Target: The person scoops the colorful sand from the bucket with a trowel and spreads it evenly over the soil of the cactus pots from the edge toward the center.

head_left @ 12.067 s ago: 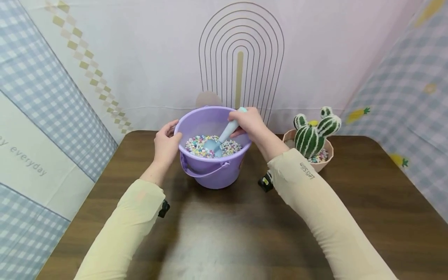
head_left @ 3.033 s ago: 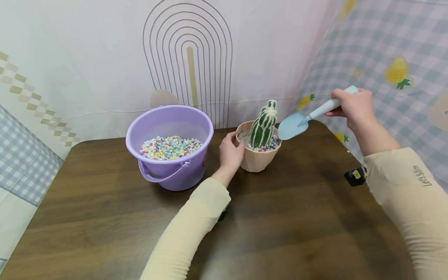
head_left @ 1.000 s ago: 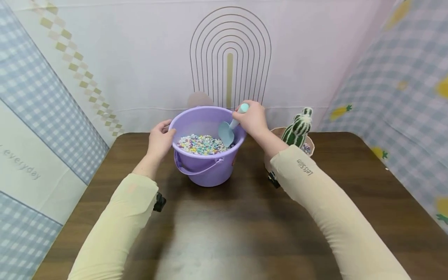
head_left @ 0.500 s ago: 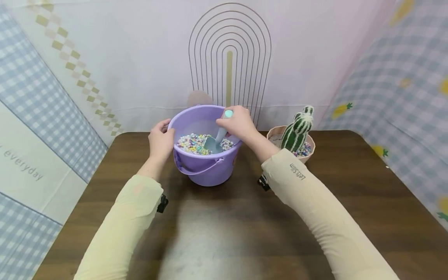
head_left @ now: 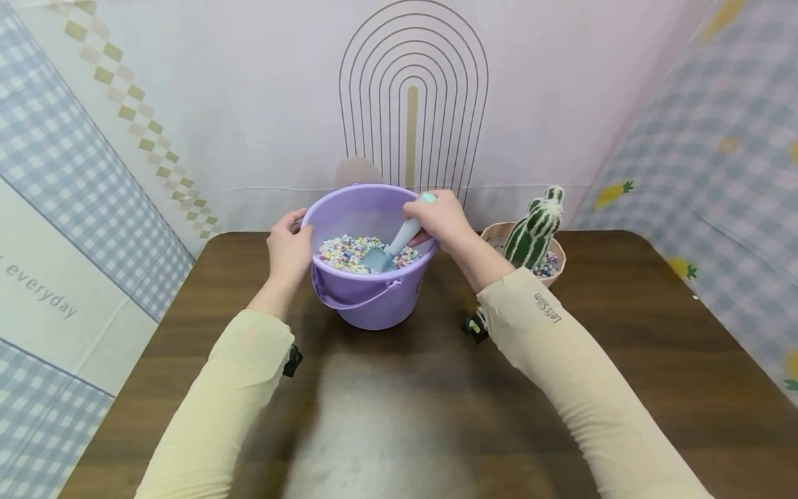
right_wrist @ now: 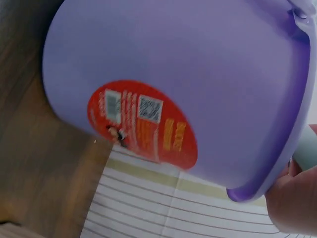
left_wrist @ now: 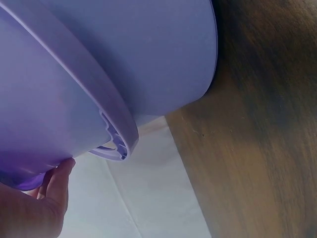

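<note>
A purple bucket (head_left: pixel 380 305) stands upright on the table, part filled with multicoloured pebbles (head_left: pixel 341 251). My left hand (head_left: pixel 289 253) grips its left rim, thumb over the edge and fingers outside. My right hand (head_left: pixel 445 222) holds a light-blue trowel (head_left: pixel 405 234) by its handle, over the bucket's right side. The blade's tip is sunk among the pebbles. In the left wrist view, the left hand (left_wrist: pixel 49 203) pinches the rim beside the hanging handle (left_wrist: pixel 111 101). The right wrist view has the bucket's red label (right_wrist: pixel 143 124), with most of the trowel hidden behind the rim.
To the bucket's right, partly behind my right forearm, stands a peach flowerpot (head_left: pixel 556 276) with a knitted cactus (head_left: pixel 530 235) and coloured pebbles. A brown wooden table (head_left: pixel 386 416) bears both. Patterned cloth (head_left: pixel 268 104) hangs behind and at both sides.
Three seconds ago my left hand was at the flowerpot and the trowel beside it. Both hands have since returned to the bucket, and the blade has gone down into the pebbles.
</note>
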`<state>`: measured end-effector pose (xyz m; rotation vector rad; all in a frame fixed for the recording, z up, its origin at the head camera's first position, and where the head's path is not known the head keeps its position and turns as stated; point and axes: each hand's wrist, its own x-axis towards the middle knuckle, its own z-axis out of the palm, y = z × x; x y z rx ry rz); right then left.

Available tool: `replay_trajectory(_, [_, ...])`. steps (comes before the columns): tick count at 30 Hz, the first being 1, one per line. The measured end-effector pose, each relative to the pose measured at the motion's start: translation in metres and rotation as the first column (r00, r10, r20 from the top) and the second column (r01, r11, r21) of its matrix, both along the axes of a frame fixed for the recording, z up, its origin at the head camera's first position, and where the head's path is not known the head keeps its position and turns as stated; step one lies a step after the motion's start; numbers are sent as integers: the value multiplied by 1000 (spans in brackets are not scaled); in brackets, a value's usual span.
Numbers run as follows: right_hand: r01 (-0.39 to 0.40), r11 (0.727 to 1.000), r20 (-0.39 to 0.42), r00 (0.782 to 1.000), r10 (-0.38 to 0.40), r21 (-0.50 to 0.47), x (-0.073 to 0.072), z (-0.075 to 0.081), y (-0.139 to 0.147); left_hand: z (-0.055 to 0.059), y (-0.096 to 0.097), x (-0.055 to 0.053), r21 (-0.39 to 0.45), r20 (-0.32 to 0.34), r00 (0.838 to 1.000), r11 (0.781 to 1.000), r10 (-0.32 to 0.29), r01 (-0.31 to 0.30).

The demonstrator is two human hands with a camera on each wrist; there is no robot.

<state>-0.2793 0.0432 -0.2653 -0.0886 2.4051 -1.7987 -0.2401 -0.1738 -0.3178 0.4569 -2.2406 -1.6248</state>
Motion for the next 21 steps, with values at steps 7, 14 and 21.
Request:
replay_trajectory(7, [93, 984, 87, 993, -80, -154, -5, 0, -13, -1, -1, 0, -2, -5, 1000, 1000, -9, 9])
replay_trajectory(14, [175, 942, 111, 983, -148, -287, -9, 0, -24, 1, -1, 1, -5, -7, 1000, 1000, -15, 15])
replay_trajectory(21, [235, 889, 144, 971, -193, -393, -7, -2, -25, -1, -1, 2, -5, -8, 1000, 1000, -18, 18])
